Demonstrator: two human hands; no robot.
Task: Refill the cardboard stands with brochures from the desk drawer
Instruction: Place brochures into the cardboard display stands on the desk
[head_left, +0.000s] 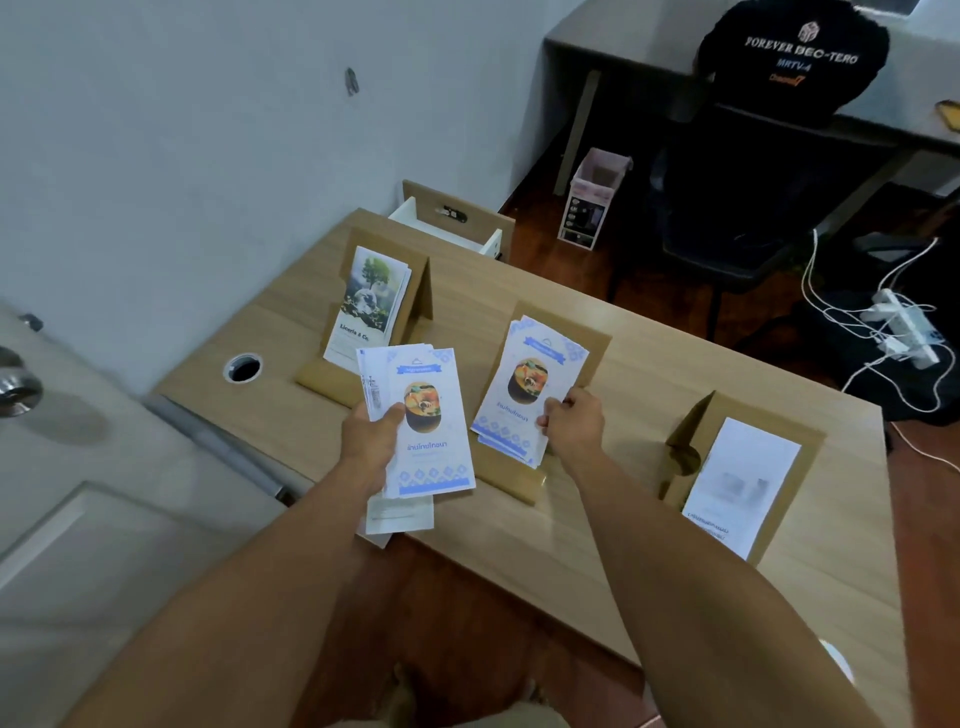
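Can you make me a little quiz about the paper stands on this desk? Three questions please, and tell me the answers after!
1. How many cardboard stands are on the desk?
2. True or false: the left hand holds a stack of brochures.
3. Which stand is the right hand putting brochures into: A the tree one, B the middle one, C the right one?

Key:
1. Three: the tree stand, the middle stand and the right stand.
2. True.
3. B, and the picture on them matches the stack.
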